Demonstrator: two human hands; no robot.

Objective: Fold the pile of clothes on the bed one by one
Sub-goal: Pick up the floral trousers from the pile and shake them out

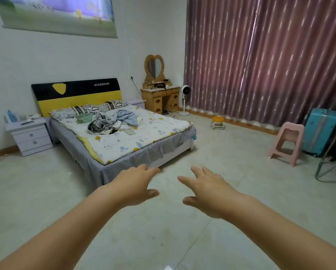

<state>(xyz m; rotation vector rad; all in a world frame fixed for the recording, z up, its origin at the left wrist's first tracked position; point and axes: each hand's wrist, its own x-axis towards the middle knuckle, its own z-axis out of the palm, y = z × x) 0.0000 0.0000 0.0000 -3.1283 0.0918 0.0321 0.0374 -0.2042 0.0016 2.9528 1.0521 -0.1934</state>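
A loose pile of clothes (112,121) lies in the middle of the bed (143,137), in grey, blue and white, with a green piece (83,118) at its left. The bed has a patterned white cover and a black and yellow headboard (75,94). I stand well back from its foot end. My left hand (133,184) and my right hand (206,189) reach forward over the floor, palms down, fingers spread and straight. Both hold nothing and are far from the clothes.
A white nightstand (29,136) stands left of the bed. A wooden dressing table (161,98) and a white fan (184,100) are behind it. At the right are a pink stool (287,143), a blue suitcase (321,131) and a metal chair frame (330,162). Tiled floor lies between me and the bed.
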